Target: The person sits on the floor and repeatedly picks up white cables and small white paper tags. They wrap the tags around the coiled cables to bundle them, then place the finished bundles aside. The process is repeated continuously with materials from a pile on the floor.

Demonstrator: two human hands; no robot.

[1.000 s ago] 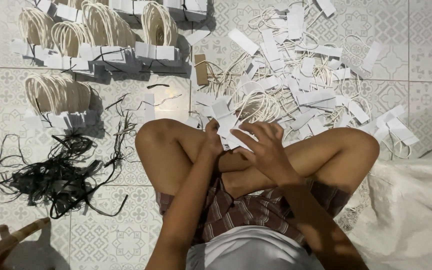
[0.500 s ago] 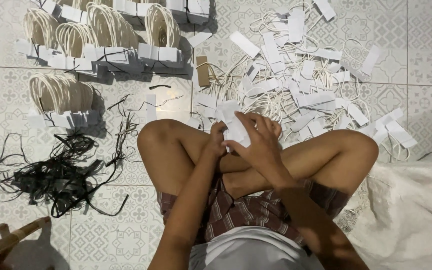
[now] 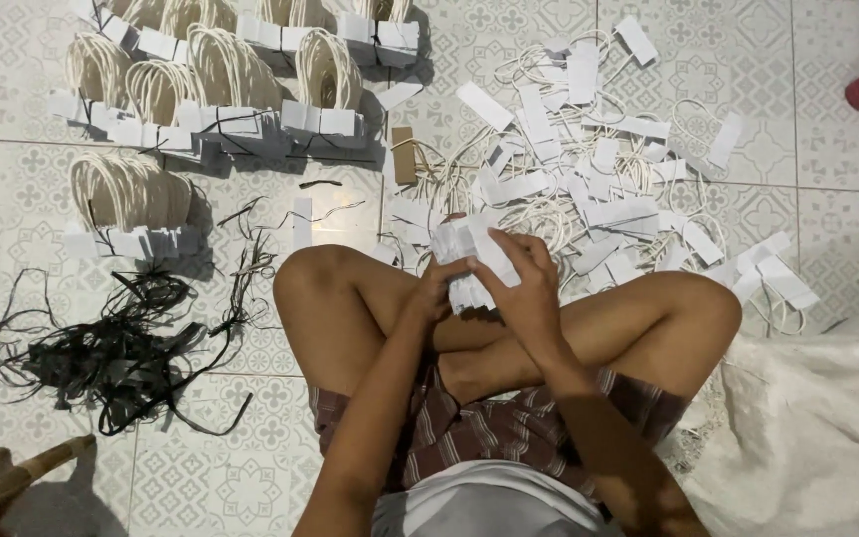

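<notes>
Now both hands have closed in over the crossed legs — the left hand (image 3: 436, 288) and right hand (image 3: 527, 283) each have their grip clamped on a gathered stack of white tags (image 3: 471, 261), lifted from the loose pile (image 3: 599, 189).

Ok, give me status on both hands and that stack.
Left hand and right hand both gripping stack of white paper tags above crossed legs. Loose tag pile ahead on floor. Nothing between.

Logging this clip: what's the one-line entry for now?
left hand + right hand: holding white tag stack | loose tags ahead
</notes>
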